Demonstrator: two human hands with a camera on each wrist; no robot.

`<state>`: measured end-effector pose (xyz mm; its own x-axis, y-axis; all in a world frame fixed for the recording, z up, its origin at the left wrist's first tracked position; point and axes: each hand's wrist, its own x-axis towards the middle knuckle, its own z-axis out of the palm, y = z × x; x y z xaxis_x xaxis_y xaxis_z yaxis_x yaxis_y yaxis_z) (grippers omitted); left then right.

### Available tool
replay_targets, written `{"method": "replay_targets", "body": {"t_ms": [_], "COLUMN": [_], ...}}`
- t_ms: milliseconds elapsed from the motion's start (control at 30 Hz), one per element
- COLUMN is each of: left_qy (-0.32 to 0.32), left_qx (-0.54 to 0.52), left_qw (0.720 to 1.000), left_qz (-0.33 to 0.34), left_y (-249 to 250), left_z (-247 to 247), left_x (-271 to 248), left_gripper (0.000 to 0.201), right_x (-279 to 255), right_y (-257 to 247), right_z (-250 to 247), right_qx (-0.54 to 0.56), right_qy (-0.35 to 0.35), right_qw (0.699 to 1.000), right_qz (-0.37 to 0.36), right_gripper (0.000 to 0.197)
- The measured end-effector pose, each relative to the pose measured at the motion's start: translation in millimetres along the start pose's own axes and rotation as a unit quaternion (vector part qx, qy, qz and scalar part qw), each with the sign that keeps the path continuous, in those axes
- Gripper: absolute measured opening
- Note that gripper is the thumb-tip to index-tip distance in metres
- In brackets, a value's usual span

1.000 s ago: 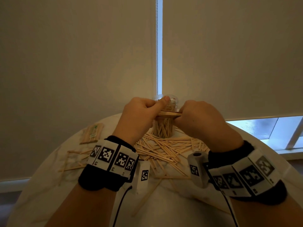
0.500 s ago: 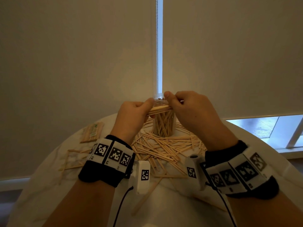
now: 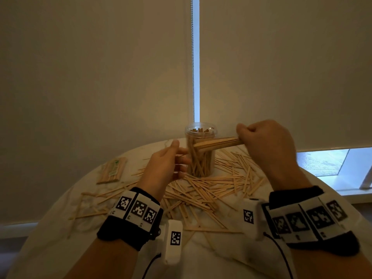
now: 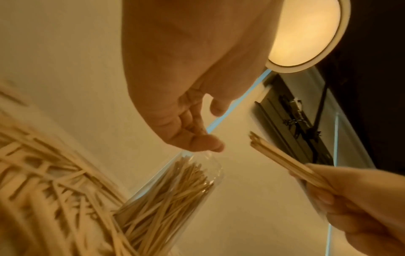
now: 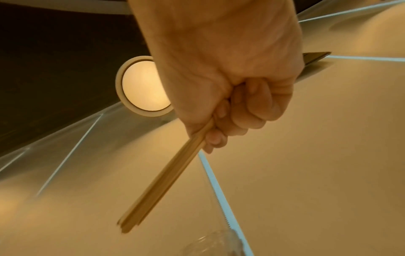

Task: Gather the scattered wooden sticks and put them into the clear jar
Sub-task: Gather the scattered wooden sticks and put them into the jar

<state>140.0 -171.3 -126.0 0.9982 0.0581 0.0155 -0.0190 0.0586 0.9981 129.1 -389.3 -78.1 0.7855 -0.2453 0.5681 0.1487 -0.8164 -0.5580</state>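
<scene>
While the round pale marble-look counter point(image 3: 201, 250) carries most of the work, a wide heap of thin, flat, pale wooden sticks point(image 3: 209, 190) lies spread across it, thickest in front of and to the right of the jar, with thinner strays out to the left. Also on the counter, far left: a wrapped flat pack of similar sticks point(image 3: 112, 170), apart from the heap. Clear cylindrical plastic jar point(image 3: 200, 156) stands upright at the back of the heap, open-topped, already well filled with sticks standing on end; judged light and easy to tip, so it wants steadying low on its wall. Right hand point(image 3: 267, 141) is clenched round one end of a tidy bundle of sticks point(image 3: 218, 142), the free ends pointing left across the jar's upper wall, nearly level and not yet over the mouth. Left hand point(image 3: 167, 164) is released, fingers loosely curved just beside the jar's left wall; whether it touches the plastic cannot be told. Handling judgement: sticks are light, stiff and smooth, apt to fan out or slip past each other if pinched at one point; a snug grip near one end keeps them aligned, free ends dropped first. Thin wood would likely snap if forced against the packed contents.
</scene>
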Motion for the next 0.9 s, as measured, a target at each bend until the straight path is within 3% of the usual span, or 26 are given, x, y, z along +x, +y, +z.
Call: {"method": "replay_targets", "body": {"t_ms": [67, 133, 200, 333, 400, 533, 600, 667, 800, 900], "left_qy": [0.023, 0.031, 0.027, -0.006, -0.015, 0.000, 0.000, -0.003, -0.005, -0.011], "left_qx": [0.029, 0.082, 0.124, 0.206, 0.232, 0.218, 0.213, 0.217, 0.223, 0.226], "left_qw": [0.999, 0.996, 0.992, 0.978, 0.972, 0.973, 0.973, 0.972, 0.971, 0.971], "left_qz": [-0.007, -0.020, -0.018, 0.018, 0.034, 0.076, 0.087, 0.090, 0.089, 0.072], "left_y": [-6, -11, -10, 3, 3, -12, -17, -18, -19, -20], "left_z": [-2, 2, 9, 36, 47, 52, 51, 50, 50, 50], "left_x": [13, 33, 54, 83, 93, 103, 105, 107, 111, 114], "left_gripper": [0.023, 0.029, 0.060, 0.135, 0.156, 0.118, 0.112, 0.111, 0.110, 0.111], "right_x": [12, 31, 57, 103, 117, 127, 128, 130, 130, 127], "right_y": [8, 10, 6, -12, -23, -43, -49, -51, -55, -61], "right_z": [-8, -9, -3, 32, 49, 74, 82, 88, 100, 112], "right_qx": [0.012, 0.004, -0.016, -0.105, -0.150, -0.229, -0.246, -0.267, -0.313, -0.297], "right_qy": [0.033, 0.068, 0.083, 0.046, 0.013, -0.133, -0.195, -0.203, -0.166, -0.227], "right_qw": [0.999, 0.998, 0.996, 0.990, 0.978, 0.921, 0.891, 0.882, 0.898, 0.894], "right_qz": [0.015, 0.013, -0.005, -0.083, -0.143, -0.286, -0.328, -0.332, -0.261, -0.247], "right_gripper": [0.052, 0.052, 0.049, 0.040, 0.039, 0.041, 0.037, 0.036, 0.044, 0.035]}}
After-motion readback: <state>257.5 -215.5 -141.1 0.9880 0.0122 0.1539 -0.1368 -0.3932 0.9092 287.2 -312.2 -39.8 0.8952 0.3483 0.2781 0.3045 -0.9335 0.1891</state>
